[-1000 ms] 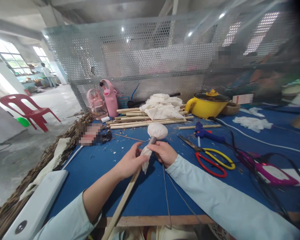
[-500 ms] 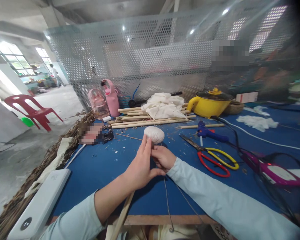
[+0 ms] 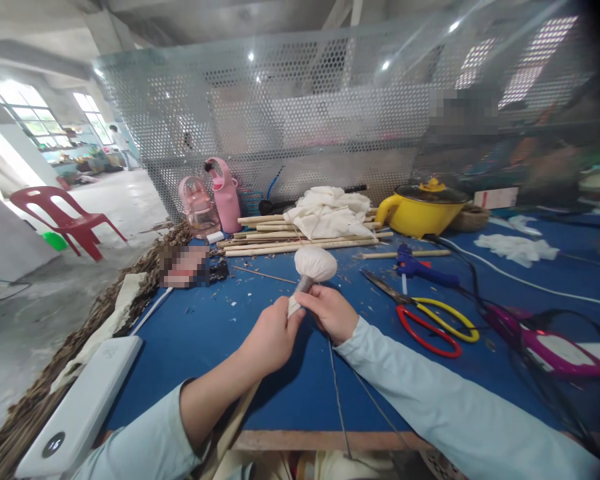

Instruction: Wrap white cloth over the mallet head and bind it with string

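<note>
A pale wooden stick [image 3: 240, 415] slants up from the table's front edge, topped by a rounded head covered in white cloth [image 3: 315, 264]. Below that head, the neck is wrapped in grey cord [image 3: 305, 285]. My left hand [image 3: 273, 339] is closed around the stick just under the wrapping. At the neck, my right hand [image 3: 334, 313] is closed, thumb against the stick beside the wrapping; its other fingers are partly hidden. Beneath my right hand, a thin grey cord [image 3: 336, 387] hangs down over the table edge, and a second strand runs off to its right.
Scissors with red and yellow handles [image 3: 430, 327] lie right of my hands, near a blue glue gun [image 3: 425, 269] and a purple corded device [image 3: 555, 350]. Behind are wooden sticks [image 3: 280, 248], white cloth [image 3: 327, 212] and a yellow pot [image 3: 425, 212]. A white handheld fan [image 3: 87, 400] lies left.
My left hand has slid down from the white head to the stick, exposing the grey-wrapped neck. My right hand's thumb now rests at the neck. The head has shifted slightly right.
</note>
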### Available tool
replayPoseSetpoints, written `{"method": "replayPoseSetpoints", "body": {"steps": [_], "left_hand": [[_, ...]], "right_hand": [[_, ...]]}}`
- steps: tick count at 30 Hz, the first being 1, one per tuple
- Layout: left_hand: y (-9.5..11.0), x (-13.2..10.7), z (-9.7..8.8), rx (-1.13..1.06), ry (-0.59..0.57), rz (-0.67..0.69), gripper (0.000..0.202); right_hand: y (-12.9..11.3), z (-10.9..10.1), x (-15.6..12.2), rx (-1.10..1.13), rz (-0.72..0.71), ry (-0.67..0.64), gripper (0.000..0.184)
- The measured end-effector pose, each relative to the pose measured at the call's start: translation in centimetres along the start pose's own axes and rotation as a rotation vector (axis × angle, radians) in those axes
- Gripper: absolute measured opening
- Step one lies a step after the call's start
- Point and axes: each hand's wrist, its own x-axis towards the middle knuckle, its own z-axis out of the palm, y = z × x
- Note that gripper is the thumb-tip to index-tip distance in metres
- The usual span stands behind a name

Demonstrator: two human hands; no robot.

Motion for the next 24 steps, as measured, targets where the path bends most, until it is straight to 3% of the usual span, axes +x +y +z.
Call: {"method": "replayPoseSetpoints", "body": {"steps": [6, 12, 20, 24], "left_hand": [[-0.7, 0.7, -0.3, -0.346, -0.028, -0.062, 0.031], [0.2, 0.5, -0.4, -0.654, -0.088, -0.176, 0.032], [0.8, 0.3, -0.6, -0.908, -0.233, -0.273, 0.035], [0.7, 0.1, -1.3, -1.048, -0.403, -0.252, 0.033]], "right_hand": [[-0.7, -0.1, -0.5, 0.119, 0.0, -0.052, 0.029], [-1.1, -0.3, -0.4, 0.265, 0.073, -0.051, 0.036], [-0.8, -1.3, 0.3, 0.258, 0.017, -0.118, 0.034], [-0.8, -1.5, 0.2, 0.291, -0.011, -0.174, 0.034]]}}
